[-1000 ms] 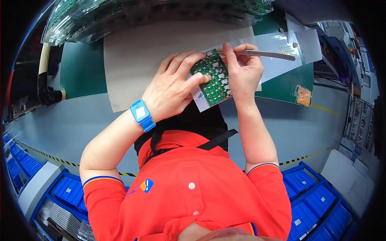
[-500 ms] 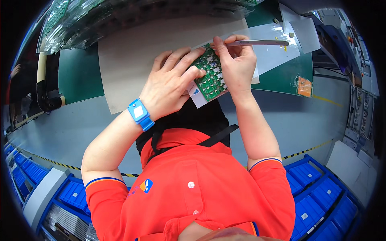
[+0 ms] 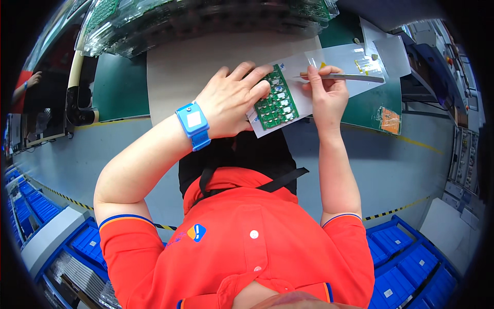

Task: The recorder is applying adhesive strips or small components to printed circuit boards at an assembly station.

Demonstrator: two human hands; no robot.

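Note:
A green circuit board (image 3: pixel 278 105) with rows of small white and metallic parts lies tilted on a white sheet (image 3: pixel 300 91). Across its left side my left hand (image 3: pixel 232 98) holds it down, thumb and index finger pressing on the board and the other fingers spread. A blue wrist strap (image 3: pixel 193 121) is round that wrist. To the right of the board, my right hand (image 3: pixel 330 98) is closed on metal tweezers (image 3: pixel 360 78). Their thin points face left, apart from the board; whether they grip anything is too small to tell.
Beneath lies a grey-brown mat (image 3: pixel 177 77) on the green table (image 3: pixel 121 85). Clear-wrapped boards (image 3: pixel 128 28) are piled at the back. Yellow tape pieces (image 3: pixel 362 67) sit on a clear sheet at right, beyond an orange patch (image 3: pixel 389 121). Blue bins (image 3: pixel 406 268) stand behind me. Another person's hand (image 3: pixel 34 79) shows far left.
My right hand has drawn the tweezers away from the board, toward the right and slightly nearer me. My left thumb has shifted toward the board's far left part. The whole view has shifted a little.

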